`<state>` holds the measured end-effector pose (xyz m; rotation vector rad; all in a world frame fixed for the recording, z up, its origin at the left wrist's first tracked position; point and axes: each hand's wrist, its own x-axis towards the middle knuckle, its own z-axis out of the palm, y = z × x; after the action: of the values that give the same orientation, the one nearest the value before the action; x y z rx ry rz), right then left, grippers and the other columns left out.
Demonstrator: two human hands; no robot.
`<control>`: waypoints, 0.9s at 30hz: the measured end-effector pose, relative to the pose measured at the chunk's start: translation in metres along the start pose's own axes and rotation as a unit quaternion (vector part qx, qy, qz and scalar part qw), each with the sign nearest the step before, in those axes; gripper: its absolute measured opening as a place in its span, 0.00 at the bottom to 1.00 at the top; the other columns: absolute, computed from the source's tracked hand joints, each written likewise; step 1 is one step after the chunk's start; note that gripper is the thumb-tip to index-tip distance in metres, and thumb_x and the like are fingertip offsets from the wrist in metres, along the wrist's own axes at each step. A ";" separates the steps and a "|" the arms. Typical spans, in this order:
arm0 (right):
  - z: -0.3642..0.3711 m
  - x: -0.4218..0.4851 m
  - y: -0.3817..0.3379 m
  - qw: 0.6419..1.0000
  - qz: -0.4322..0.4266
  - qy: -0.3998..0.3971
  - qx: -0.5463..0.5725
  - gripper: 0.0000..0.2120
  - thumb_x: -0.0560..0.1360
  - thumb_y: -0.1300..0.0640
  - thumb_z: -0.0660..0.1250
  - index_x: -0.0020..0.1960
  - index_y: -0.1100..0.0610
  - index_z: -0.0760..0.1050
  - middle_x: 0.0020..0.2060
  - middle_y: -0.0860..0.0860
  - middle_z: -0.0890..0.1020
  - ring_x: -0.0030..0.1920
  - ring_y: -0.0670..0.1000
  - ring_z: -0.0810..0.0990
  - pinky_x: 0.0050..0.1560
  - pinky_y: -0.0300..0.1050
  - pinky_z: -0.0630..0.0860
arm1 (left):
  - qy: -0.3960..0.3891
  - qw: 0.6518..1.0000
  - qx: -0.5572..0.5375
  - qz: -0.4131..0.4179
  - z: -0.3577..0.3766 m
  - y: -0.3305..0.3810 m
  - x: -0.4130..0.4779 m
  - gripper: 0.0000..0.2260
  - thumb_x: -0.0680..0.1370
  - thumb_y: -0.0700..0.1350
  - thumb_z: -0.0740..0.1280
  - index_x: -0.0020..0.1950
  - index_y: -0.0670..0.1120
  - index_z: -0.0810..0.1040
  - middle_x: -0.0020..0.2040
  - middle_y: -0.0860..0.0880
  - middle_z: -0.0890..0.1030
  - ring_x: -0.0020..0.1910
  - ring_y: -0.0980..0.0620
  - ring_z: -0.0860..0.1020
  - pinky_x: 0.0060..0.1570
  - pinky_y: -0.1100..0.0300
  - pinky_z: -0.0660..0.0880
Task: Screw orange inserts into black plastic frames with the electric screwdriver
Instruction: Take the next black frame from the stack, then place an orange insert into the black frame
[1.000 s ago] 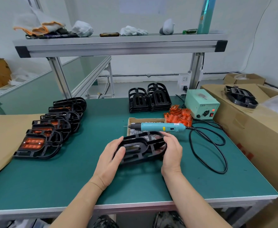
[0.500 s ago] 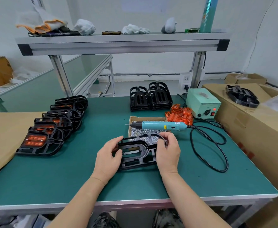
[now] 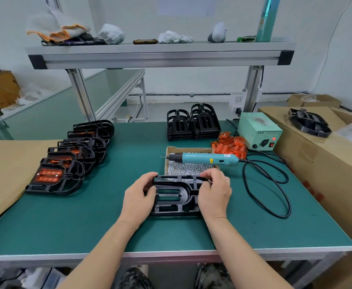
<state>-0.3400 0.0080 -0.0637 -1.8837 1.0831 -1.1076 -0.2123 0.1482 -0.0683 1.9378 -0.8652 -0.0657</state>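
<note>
A black plastic frame (image 3: 174,195) with no insert lies flat on the green mat near the front middle. My left hand (image 3: 136,198) grips its left end and my right hand (image 3: 214,193) grips its right end. Just behind it, the blue electric screwdriver (image 3: 207,159) rests across a cardboard box of screws (image 3: 188,170), tip pointing left. A heap of orange inserts (image 3: 230,147) lies to the right of the box. Several frames with orange inserts fitted (image 3: 55,177) sit in a row at the left.
Two stacks of bare black frames (image 3: 192,123) stand at the back. A green power unit (image 3: 259,132) sits at the back right, its black cable (image 3: 275,190) looping over the mat. Cardboard boxes (image 3: 327,163) line the right edge, brown cardboard (image 3: 4,170) the left.
The frame was held tilted above the mat; both hands have turned it and lowered it flat onto the mat, a little nearer to me.
</note>
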 end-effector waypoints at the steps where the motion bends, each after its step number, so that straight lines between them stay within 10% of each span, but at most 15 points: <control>1: 0.001 -0.001 0.001 1.000 -0.012 -0.005 -0.018 0.18 0.72 0.74 0.60 0.42 0.51 0.75 0.44 0.44 0.79 0.53 0.51 0.69 0.52 0.46 0.59 | 0.006 1.000 -0.004 -0.002 -0.001 0.000 0.000 0.15 0.77 0.34 0.66 0.59 0.51 0.80 0.52 0.58 0.82 0.52 0.62 0.79 0.54 0.79 0.66; 17: -0.010 0.006 0.008 0.996 -0.033 -0.032 -0.073 0.11 0.76 0.57 0.56 0.46 0.50 0.77 0.50 0.44 0.77 0.56 0.48 0.65 0.56 0.45 0.57 | -0.012 1.000 0.009 0.004 0.001 -0.002 0.002 0.11 0.76 0.44 0.72 0.52 0.59 0.77 0.46 0.62 0.82 0.50 0.64 0.79 0.52 0.73 0.69; 22: -0.019 0.024 -0.007 0.981 0.112 -0.031 0.157 0.16 0.79 0.62 0.63 0.66 0.55 0.74 0.60 0.49 0.78 0.62 0.49 0.75 0.67 0.47 0.70 | -0.024 0.999 0.020 0.020 0.005 -0.001 0.004 0.11 0.77 0.44 0.71 0.55 0.58 0.77 0.45 0.64 0.82 0.48 0.65 0.79 0.50 0.78 0.69; 27: -0.031 0.053 -0.020 0.918 0.236 -0.030 0.316 0.15 0.79 0.64 0.64 0.65 0.55 0.74 0.54 0.49 0.78 0.50 0.50 0.78 0.49 0.41 0.74 | -0.024 0.999 0.013 0.017 0.005 -0.002 0.001 0.12 0.76 0.45 0.71 0.56 0.59 0.78 0.45 0.68 0.81 0.48 0.66 0.79 0.48 0.79 0.68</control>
<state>-0.3467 -0.0361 -0.0165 -1.0673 0.9257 -0.9528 -0.2125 0.1445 -0.0724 1.9511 -0.9353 -0.0819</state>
